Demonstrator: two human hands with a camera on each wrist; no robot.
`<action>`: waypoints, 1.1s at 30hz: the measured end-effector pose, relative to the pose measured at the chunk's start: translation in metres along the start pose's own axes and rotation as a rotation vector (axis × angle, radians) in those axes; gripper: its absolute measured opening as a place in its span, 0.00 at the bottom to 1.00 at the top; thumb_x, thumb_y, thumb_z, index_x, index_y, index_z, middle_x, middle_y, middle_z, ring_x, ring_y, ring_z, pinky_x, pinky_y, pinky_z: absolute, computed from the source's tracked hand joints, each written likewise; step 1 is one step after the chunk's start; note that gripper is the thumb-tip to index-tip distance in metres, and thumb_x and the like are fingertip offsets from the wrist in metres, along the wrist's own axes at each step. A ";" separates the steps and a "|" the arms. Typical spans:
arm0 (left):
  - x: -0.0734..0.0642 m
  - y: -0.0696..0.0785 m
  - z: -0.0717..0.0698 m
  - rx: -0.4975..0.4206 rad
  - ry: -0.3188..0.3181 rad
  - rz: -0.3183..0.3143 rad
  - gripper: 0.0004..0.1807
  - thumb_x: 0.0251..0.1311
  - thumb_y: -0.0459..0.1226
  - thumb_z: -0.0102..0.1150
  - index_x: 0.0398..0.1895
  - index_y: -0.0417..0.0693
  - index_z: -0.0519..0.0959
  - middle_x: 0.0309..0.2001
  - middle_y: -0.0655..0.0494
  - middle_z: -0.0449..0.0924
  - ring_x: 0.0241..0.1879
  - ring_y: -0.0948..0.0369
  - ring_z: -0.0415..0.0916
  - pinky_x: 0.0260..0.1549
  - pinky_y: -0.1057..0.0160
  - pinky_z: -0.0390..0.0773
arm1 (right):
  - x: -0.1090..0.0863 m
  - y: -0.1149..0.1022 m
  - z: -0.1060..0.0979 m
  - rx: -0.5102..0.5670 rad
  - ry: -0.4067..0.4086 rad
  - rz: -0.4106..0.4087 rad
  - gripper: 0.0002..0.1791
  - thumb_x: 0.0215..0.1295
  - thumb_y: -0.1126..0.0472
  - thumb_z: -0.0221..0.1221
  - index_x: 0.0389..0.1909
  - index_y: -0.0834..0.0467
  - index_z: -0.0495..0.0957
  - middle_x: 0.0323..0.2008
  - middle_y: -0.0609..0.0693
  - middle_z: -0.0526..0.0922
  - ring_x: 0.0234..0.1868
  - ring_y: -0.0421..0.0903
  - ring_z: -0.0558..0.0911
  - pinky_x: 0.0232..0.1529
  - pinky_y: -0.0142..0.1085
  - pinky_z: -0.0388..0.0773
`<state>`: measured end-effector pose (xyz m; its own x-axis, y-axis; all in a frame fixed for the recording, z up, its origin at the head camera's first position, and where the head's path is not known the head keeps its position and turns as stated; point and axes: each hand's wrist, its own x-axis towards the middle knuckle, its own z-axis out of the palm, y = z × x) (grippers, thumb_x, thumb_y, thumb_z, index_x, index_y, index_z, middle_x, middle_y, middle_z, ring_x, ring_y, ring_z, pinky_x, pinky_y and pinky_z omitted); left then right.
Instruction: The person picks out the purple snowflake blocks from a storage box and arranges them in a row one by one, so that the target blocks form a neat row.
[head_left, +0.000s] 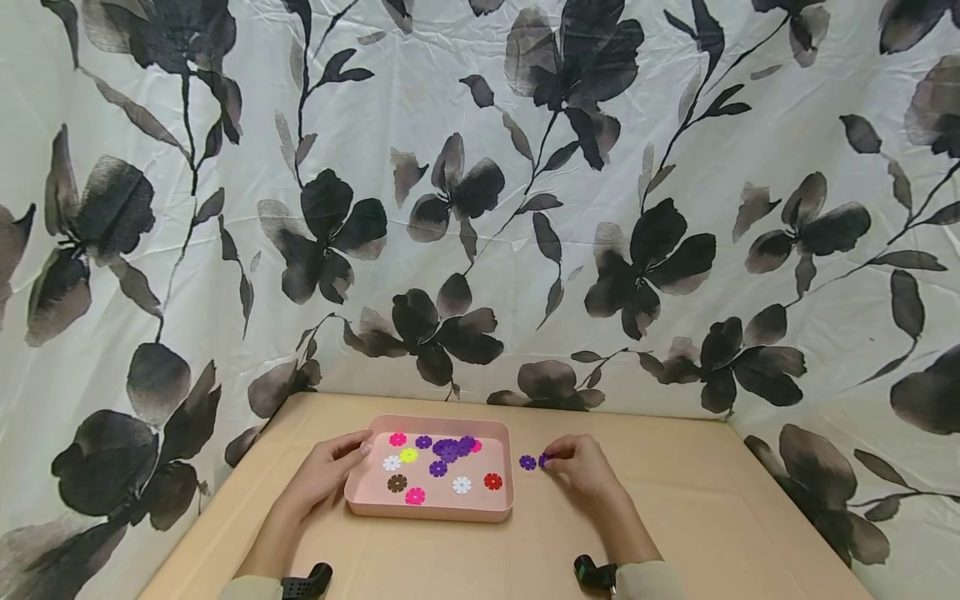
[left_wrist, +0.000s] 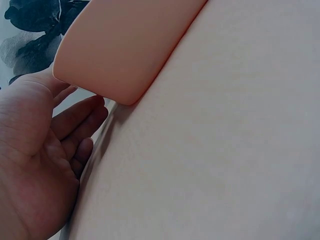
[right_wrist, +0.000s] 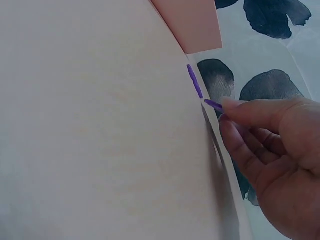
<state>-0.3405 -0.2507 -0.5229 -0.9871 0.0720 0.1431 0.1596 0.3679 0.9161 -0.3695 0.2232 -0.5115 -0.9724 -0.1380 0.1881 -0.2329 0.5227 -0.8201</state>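
Observation:
A shallow pink tray (head_left: 429,512) sits on the table with several small flower-shaped pieces in it. At its left end my left hand (head_left: 324,472) holds the rim, thumb over the edge and the other fingers against the outer side. To the right of the tray, my right hand (head_left: 587,472) pinches a purple flower-shaped piece (right_wrist: 214,105) between thumb and index finger, close to the tabletop. Another purple flower-shaped piece (head_left: 527,462) lies just left of it, between the hand and the tray. Fingers partly cover the pinched piece in the head view.
Inside the tray, a cluster of purple pieces (head_left: 450,450) overlaps at the upper right, with pink, white, yellow, brown and red ones around it. The tan table (head_left: 420,558) ends at a white cloth (head_left: 450,108) printed with dark flowers.

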 end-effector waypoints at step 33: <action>-0.001 0.000 0.000 0.007 0.001 -0.002 0.29 0.74 0.48 0.61 0.72 0.46 0.75 0.73 0.44 0.73 0.75 0.45 0.66 0.73 0.46 0.68 | 0.000 0.003 0.002 -0.099 0.039 -0.030 0.08 0.60 0.74 0.69 0.39 0.64 0.88 0.35 0.52 0.88 0.35 0.43 0.80 0.35 0.28 0.79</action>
<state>-0.3395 -0.2508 -0.5233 -0.9875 0.0703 0.1413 0.1574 0.3746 0.9137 -0.3706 0.2231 -0.5152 -0.9643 -0.1232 0.2343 -0.2604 0.5997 -0.7566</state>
